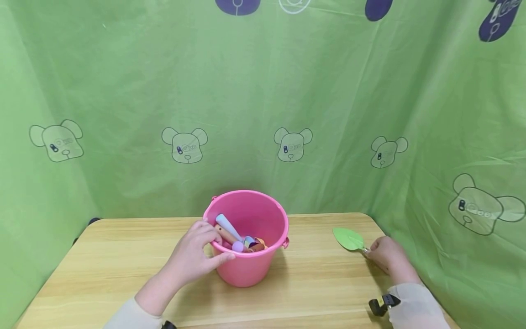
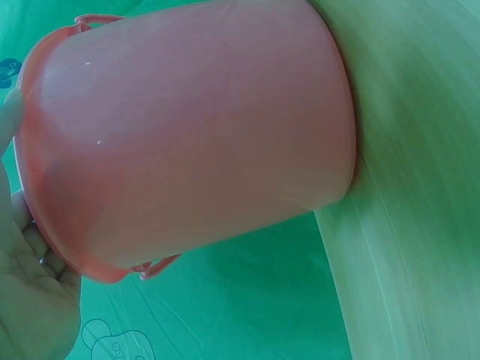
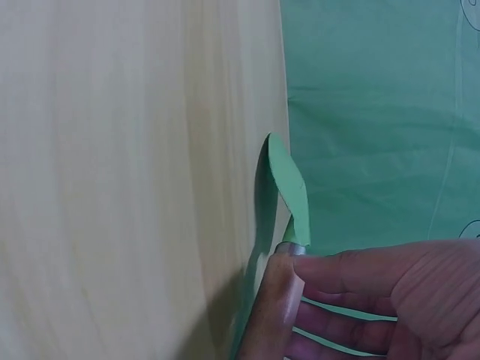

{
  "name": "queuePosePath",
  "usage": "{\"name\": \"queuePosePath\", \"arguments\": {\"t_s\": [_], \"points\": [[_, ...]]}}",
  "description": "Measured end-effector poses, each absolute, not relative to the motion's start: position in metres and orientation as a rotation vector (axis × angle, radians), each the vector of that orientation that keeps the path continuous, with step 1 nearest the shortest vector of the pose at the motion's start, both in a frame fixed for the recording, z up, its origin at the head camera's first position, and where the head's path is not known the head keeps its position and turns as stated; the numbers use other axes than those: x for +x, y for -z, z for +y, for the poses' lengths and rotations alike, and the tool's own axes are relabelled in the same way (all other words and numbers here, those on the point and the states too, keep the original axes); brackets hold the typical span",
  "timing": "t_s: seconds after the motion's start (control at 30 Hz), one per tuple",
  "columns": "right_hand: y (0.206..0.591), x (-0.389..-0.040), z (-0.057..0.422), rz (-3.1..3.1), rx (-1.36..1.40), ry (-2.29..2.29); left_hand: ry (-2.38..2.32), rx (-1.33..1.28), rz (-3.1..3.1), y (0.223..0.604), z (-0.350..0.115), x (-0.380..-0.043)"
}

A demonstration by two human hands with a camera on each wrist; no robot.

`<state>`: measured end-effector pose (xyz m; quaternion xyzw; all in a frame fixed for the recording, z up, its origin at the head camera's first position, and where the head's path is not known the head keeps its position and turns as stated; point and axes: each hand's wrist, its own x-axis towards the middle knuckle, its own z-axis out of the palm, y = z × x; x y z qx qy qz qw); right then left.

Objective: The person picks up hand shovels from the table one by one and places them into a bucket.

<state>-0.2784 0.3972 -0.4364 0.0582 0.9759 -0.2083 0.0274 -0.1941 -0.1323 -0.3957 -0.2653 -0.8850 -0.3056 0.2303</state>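
A pink bucket stands upright on the table, its rim toward me. My left hand grips the rim at the left, fingers over the inside and thumb on the outside; in the left wrist view this hand shows at the rim's edge. Inside the bucket lie several toys, among them a pale blue handle and a brown wooden handle; their lower parts are hidden. At the right, my right hand holds a small trowel with a green leaf-shaped blade by its brown wooden handle.
The wooden table is ringed by a green cloth printed with bear heads at the back and both sides. The trowel is close to the table's right edge. Small handle lugs stick out at the bucket's sides.
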Motion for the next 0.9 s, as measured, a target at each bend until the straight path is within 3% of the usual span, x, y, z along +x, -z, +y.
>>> {"name": "queuePosePath", "arguments": {"t_s": [0.9], "points": [[0.453, -0.277, 0.41, 2.969, 0.174, 0.574, 0.855, -0.738, -2.431, 0.397, -0.132, -0.197]]}}
